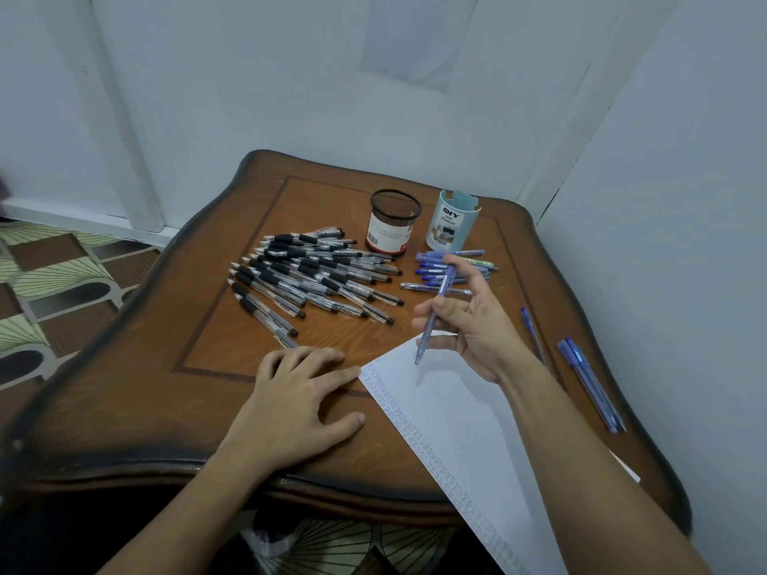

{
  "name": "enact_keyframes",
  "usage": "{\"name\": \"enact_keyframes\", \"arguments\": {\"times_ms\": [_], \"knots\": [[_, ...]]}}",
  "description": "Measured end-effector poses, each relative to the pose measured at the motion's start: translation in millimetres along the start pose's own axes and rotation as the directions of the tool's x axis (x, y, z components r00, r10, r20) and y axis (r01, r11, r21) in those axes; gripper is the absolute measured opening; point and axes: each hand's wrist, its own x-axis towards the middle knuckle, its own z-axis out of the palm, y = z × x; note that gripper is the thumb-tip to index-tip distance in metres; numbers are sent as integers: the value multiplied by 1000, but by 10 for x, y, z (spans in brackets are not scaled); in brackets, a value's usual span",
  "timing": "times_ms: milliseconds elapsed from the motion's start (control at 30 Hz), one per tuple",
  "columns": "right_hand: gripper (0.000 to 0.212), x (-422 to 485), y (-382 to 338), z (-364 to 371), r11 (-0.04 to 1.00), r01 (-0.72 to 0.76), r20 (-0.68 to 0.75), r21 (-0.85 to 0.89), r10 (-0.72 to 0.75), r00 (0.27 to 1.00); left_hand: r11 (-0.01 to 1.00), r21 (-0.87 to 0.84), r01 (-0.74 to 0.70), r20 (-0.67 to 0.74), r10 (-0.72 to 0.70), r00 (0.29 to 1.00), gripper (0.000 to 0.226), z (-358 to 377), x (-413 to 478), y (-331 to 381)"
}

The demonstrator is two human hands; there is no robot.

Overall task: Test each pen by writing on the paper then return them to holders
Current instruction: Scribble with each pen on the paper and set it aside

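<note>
My right hand [473, 321] holds a blue pen [433, 315] loosely between its fingers, tip down just above the top corner of the white paper [460, 412]. The paper lies slanted on the wooden table, with small marks along its left edge. My left hand [299, 400] rests flat on the table, its fingertips at the paper's left edge. A pile of black-grip pens [315, 280] lies left of centre. Several blue pens [452, 269] lie behind my right hand. A black mesh holder [394, 228] and a pale blue holder [450, 222] stand upright behind the pens.
The wooden table [166, 367] stands in a corner of pale walls. One blue pen [533, 334] and two more blue pens [591, 383] lie near the table's right edge. A patterned floor [45, 284] shows at the left.
</note>
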Motion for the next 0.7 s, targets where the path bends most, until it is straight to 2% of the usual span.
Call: {"name": "enact_keyframes", "arguments": {"times_ms": [67,233,300,367,433,500,567,633,700], "knots": [[58,20,39,16,1000,-2,-14,2,2,1000,1000,-3,2,5,-2,1000,59,0,1,-4],[67,56,94,46,999,-25,-30,38,26,999,1000,-9,19,27,-18,999,61,4,6,-5],[49,52,117,40,995,-30,-27,95,33,999,1000,-7,18,29,-18,999,61,6,6,-8],[22,56,166,38,969,-23,-69,246,41,997,1000,-9,14,33,-13,999,62,8,5,-11],[17,81,227,32,942,-24,-156,335,80,985,1000,-15,11,35,-10,999,62,3,2,-12],[12,97,276,36,945,-41,-194,325,109,975,1000,-15,12,45,-12,999,63,-3,5,-15],[18,87,306,65,950,-83,-131,302,128,983,1000,-9,12,50,-12,999,64,-4,9,-15],[28,87,343,97,980,-82,-36,181,90,995,1000,-2,10,46,-10,999,62,-6,10,-11],[21,104,390,140,1000,3,13,10,-3,1000,1000,1,12,47,-12,999,61,-5,9,-7]]}}
